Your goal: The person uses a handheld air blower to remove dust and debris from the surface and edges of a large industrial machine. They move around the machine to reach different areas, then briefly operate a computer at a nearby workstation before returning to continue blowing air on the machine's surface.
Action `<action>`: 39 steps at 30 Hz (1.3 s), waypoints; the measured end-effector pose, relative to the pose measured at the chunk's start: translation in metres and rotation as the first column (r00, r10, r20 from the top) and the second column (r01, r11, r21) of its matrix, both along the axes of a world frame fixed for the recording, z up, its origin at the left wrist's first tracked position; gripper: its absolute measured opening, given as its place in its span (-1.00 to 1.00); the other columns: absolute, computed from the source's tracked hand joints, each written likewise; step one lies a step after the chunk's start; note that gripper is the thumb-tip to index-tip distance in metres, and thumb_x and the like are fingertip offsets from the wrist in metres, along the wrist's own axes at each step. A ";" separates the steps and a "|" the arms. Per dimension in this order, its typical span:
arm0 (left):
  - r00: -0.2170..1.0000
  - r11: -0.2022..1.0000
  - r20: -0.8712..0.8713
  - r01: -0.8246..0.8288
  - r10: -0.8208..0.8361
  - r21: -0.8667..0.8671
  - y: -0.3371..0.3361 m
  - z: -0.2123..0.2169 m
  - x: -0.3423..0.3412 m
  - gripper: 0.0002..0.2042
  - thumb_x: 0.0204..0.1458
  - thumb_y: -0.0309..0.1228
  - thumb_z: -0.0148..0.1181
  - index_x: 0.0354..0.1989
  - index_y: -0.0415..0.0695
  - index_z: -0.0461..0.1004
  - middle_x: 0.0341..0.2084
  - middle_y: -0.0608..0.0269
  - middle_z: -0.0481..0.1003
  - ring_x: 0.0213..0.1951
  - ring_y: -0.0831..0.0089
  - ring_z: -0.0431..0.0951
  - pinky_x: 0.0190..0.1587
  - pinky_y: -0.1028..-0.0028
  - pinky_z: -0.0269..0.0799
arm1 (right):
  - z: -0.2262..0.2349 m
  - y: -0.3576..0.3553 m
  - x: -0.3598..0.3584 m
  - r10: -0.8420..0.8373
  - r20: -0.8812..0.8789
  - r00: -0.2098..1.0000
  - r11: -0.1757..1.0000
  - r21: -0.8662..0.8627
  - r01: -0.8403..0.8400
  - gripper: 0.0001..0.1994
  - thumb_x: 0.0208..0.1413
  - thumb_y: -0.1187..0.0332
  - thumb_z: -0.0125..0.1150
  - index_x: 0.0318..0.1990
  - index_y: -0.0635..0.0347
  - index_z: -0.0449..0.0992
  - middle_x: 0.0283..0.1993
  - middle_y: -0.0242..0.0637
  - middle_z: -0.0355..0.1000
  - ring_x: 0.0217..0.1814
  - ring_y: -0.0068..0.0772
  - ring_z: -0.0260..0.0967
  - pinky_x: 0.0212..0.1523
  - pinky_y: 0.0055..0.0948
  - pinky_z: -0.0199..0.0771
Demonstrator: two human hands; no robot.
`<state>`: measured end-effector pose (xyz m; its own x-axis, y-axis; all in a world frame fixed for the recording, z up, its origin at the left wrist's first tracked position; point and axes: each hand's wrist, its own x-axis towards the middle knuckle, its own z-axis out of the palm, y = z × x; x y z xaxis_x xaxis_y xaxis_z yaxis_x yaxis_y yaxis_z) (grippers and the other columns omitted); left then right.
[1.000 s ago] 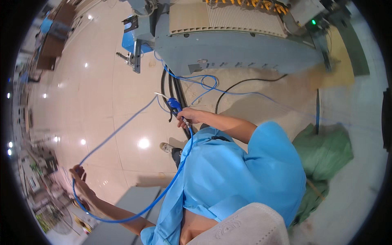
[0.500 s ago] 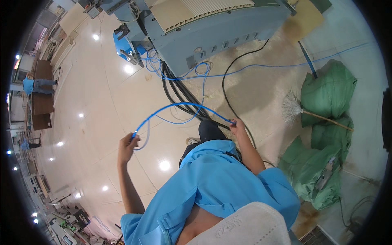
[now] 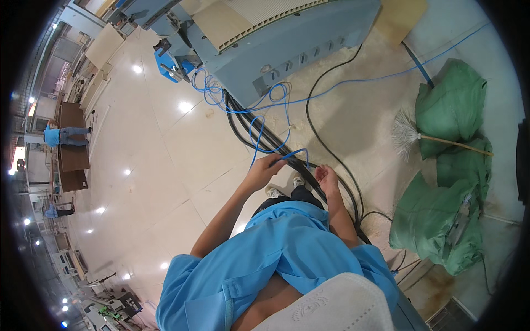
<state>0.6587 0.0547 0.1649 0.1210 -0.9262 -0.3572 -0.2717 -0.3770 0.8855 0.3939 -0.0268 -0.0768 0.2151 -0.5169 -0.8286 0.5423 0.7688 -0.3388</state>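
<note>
My left hand [image 3: 267, 172] is closed on a thin blue hose [image 3: 296, 152], thumb and fingers pinching it. From there the hose arches to the right and bends down towards my right hand [image 3: 327, 179]. The right hand's fingers are curled, with something small and dark at their tips that I cannot make out against the black cables [image 3: 295, 164] behind. Other blue loops [image 3: 258, 132] hang or lie just beyond my left hand; where they join the held hose is unclear.
A grey-blue machine [image 3: 287, 66] stands ahead, with blue tubing and black cables running from its foot across the tiled floor [image 3: 160, 182]. Green sacks [image 3: 450, 110] and a mop [image 3: 406, 135] lie at the right. Another person [image 3: 52, 137] is far left, beside brown boards [image 3: 73, 160].
My left hand has moved right and slightly up, towards the right hand. The wide arc of hose between them has become a short bend. The right hand has dropped slightly.
</note>
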 end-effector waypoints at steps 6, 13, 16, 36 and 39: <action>0.947 0.928 0.168 0.216 -0.275 0.302 -0.016 -0.060 -0.014 -0.57 0.15 -0.11 0.18 0.06 -0.18 0.48 -0.32 0.07 0.63 -0.23 0.29 0.63 -0.14 0.31 0.47 | -0.038 0.027 -0.032 0.422 -0.245 0.873 0.899 -0.014 -0.438 -0.78 0.24 0.18 0.12 -0.26 0.15 0.46 -0.42 -0.21 0.53 -0.49 -0.34 0.50 -0.49 -0.40 0.52; 0.668 0.726 0.408 0.297 -0.622 0.620 0.032 -0.136 0.022 -0.43 0.06 0.05 0.20 0.17 -0.05 0.44 -0.10 0.06 0.60 0.00 0.11 0.58 0.01 0.14 0.48 | -0.073 0.042 -0.080 0.555 -0.524 0.646 0.795 0.105 -0.597 -0.74 0.20 0.26 0.09 -0.18 0.34 0.47 -0.46 -0.13 0.50 -0.55 -0.33 0.49 -0.61 -0.40 0.50; 0.638 0.623 0.352 0.262 -0.685 0.737 0.054 -0.158 0.034 -0.45 0.03 0.05 0.21 0.17 0.06 0.44 0.04 0.09 0.54 0.12 0.05 0.50 0.09 0.04 0.42 | -0.076 0.038 -0.096 0.546 -0.554 0.628 0.811 0.162 -0.562 -0.77 0.21 0.29 0.09 -0.19 0.32 0.46 -0.45 -0.13 0.50 -0.57 -0.33 0.47 -0.63 -0.40 0.48; 0.621 0.800 0.506 0.487 -0.599 0.350 -0.009 -0.198 0.073 -0.55 -0.05 -0.55 0.07 0.08 0.00 0.49 0.00 0.00 0.54 0.12 0.05 0.49 0.08 0.09 0.44 | -0.103 0.191 -0.088 -0.060 -0.479 0.876 0.994 0.051 0.096 -0.76 0.22 0.27 0.12 -0.08 0.22 0.41 -0.40 -0.13 0.49 -0.53 -0.29 0.45 -0.55 -0.35 0.52; 0.569 0.781 0.555 0.557 -0.607 0.282 -0.002 -0.240 0.115 -0.62 0.02 -0.56 -0.04 0.02 -0.07 0.53 -0.03 -0.06 0.54 0.10 0.02 0.50 0.12 0.08 0.40 | -0.128 0.287 -0.054 -0.131 -0.594 0.794 0.989 -0.022 0.147 -0.72 0.26 0.19 0.04 -0.29 0.24 0.48 -0.52 -0.18 0.46 -0.61 -0.34 0.41 -0.59 -0.36 0.49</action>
